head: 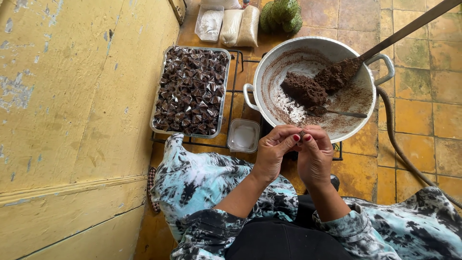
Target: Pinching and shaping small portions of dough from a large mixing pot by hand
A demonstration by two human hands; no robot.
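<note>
Both hands, left hand [273,150] and right hand [315,155], pinch one small dark wrapped sweet [302,134] at the six o'clock rim of the round white metal pan [269,72]; the rectangular foil tray [159,98] sits at nine o'clock.

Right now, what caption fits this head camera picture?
Both hands, left hand and right hand, pinch a small wrapped piece near the pan.

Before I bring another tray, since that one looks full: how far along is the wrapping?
Done: the tray is packed with wrapped pieces. In hand: left hand and right hand pinch one small piece. Left: brown paste in the pan.
</note>
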